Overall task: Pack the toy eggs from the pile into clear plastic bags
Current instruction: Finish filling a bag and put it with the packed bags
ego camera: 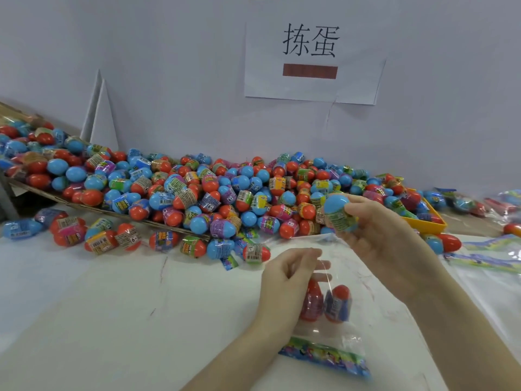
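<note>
A big pile of red and blue toy eggs (197,190) with printed wrappers lies along the wall. My right hand (377,232) grips a blue egg (338,213) just above the mouth of a clear plastic bag (346,280). My left hand (287,277) pinches the bag's open edge. Two red-topped eggs (337,304) sit inside the bag, which has a colourful printed strip (324,355) at its near end.
A cardboard sheet (118,213) slopes under the left of the pile. A yellow tray (425,224) stands at the right, with filled bags and printed strips (490,261) beyond it. A paper sign (313,60) hangs on the wall. The white table (112,306) stretches toward me.
</note>
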